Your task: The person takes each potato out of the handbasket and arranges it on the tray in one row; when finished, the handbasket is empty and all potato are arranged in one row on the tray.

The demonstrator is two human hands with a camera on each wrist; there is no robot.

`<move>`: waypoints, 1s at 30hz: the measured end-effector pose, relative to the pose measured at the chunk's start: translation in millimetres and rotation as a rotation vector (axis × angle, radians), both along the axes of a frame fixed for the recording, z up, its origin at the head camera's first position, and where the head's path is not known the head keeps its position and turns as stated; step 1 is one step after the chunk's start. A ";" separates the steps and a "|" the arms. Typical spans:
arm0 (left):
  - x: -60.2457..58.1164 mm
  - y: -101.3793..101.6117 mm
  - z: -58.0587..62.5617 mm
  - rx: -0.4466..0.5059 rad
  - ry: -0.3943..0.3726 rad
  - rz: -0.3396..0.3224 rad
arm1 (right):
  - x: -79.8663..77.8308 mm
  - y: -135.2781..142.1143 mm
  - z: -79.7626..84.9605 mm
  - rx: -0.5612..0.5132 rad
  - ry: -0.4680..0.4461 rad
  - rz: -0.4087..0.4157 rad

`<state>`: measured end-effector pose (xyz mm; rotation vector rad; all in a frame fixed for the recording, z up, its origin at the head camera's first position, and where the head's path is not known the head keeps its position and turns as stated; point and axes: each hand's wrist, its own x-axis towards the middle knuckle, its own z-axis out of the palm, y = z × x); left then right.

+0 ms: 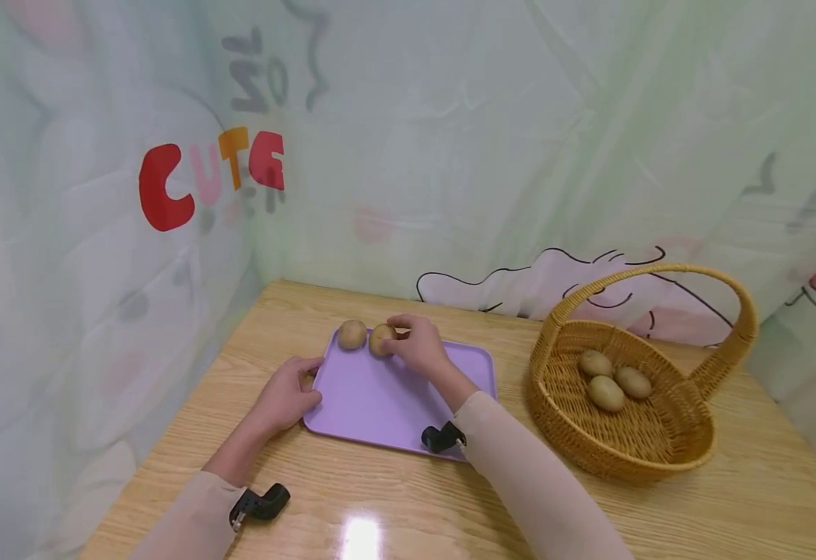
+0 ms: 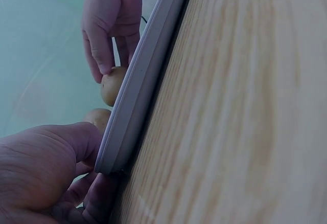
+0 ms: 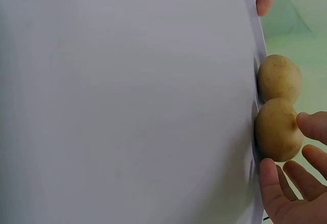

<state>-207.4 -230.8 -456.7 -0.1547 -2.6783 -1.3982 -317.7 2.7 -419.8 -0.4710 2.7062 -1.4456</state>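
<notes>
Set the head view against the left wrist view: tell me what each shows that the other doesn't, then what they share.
Only the head view shows the wicker basket with three potatoes, the CUTE lettering and the flat inside of the purple tray.

Only the left wrist view shows the tray's outer wall close up and side-on, with a dark strip along its base.

Both show two potatoes, the left hand, the right hand and the wooden table.

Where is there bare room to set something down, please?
Bare: the purple rectangular tray's middle, before two round brown potatoes, and the light wooden table between the beige sleeves. Crowded: the tray's far-left corner, with potatoes and both hands nearby.
</notes>
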 end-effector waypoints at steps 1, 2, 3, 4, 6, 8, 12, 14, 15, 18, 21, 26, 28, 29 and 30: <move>-0.3 0.6 -0.1 -0.001 -0.003 0.001 | 0.5 2.6 0.6 0.000 -0.001 -0.002; -0.6 1.2 -0.1 -0.004 -0.002 0.001 | 1.3 5.2 1.6 -0.004 -0.002 -0.002; -0.6 1.8 0.1 -0.005 -0.003 -0.001 | 2.1 7.9 2.6 -0.006 -0.004 -0.003; -0.7 2.5 0.2 -0.008 -0.005 -0.003 | 2.7 10.5 3.4 -0.006 -0.002 -0.003; -1.0 3.5 -0.1 -0.009 -0.014 -0.011 | 4.9 15.6 6.3 -0.004 -0.005 -0.008; -1.0 3.6 -0.3 -0.015 -0.015 -0.017 | 7.8 20.1 10.0 -0.001 -0.009 -0.015; -0.7 0.6 -1.6 -0.023 -0.014 -0.008 | 15.7 27.3 19.1 -0.001 -0.006 -0.010; -0.4 -1.6 -2.3 -0.023 -0.012 -0.001 | 21.2 31.6 24.6 -0.003 0.001 0.003; -0.3 -2.5 -2.8 -0.020 -0.014 0.000 | 24.2 34.2 27.6 0.000 0.004 0.006; -0.4 -4.1 -3.6 -0.014 -0.015 -0.009 | 34.3 45.1 37.0 0.003 0.013 0.011; -1.0 -4.2 -4.3 -0.009 -0.010 -0.023 | 45.7 58.5 47.2 0.004 0.022 0.016; 0.9 -4.3 -2.4 -0.001 -0.011 -0.034 | 63.8 81.2 58.4 -0.027 0.072 0.062; 2.0 -3.9 -0.5 0.008 -0.017 -0.040 | 71.4 90.4 62.6 -0.039 0.082 0.073; 2.3 -3.5 0.2 0.010 -0.017 -0.043 | 75.2 95.0 64.8 -0.039 0.088 0.074; 2.4 -2.9 1.1 0.016 -0.022 -0.047 | 79.3 99.6 67.6 -0.041 0.091 0.079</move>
